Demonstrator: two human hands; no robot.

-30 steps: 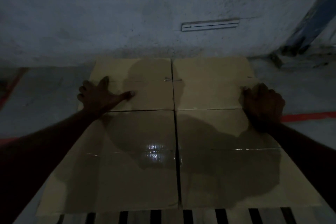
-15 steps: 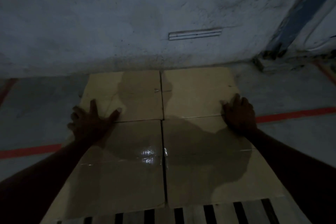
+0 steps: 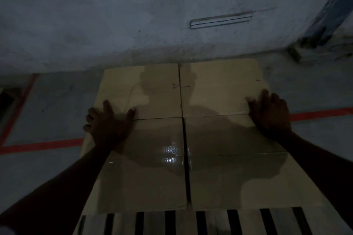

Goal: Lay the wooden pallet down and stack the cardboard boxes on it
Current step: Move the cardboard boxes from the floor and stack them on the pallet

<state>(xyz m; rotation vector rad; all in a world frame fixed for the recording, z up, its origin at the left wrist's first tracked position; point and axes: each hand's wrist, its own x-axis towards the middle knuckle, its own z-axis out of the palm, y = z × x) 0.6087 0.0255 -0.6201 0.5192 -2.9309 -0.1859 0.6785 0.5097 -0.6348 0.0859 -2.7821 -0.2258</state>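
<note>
- a red line (image 3: pixel 38 145) on the floor (image 3: pixel 47 105) runs in from the left edge of the frame toward the centre.
- left hand (image 3: pixel 108 123), left of centre: released and spread flat on the box tops at their left edge. it lies over the seam between the far left box (image 3: pixel 141 91) and the near left box (image 3: pixel 145 173), thumb pointing right, outer fingers bent over the edge.
- the cardboard boxes (image 3: pixel 229 139) fill the middle of the frame. four tops form a two-by-two block set close together, with a dark gap down the centre and glossy tape (image 3: pixel 170 153) on the near left box.
- the pallet (image 3: pixel 191 223) lies flat beneath them; its slats show along the bottom edge of the frame.
- a metal strip (image 3: pixel 221 21) sits on the wall (image 3: pixel 114 15), above centre and to the right.
- right hand (image 3: pixel 271 114), right of centre: released, fingers together and pointing away. it rests on the right edge of the far right box (image 3: pixel 219 86), beside its seam with the near right box (image 3: pixel 238 177).
- a red stripe (image 3: pixel 321 113) crosses the floor at the right edge, below a blue post (image 3: pixel 336 2) in the upper right corner.
</note>
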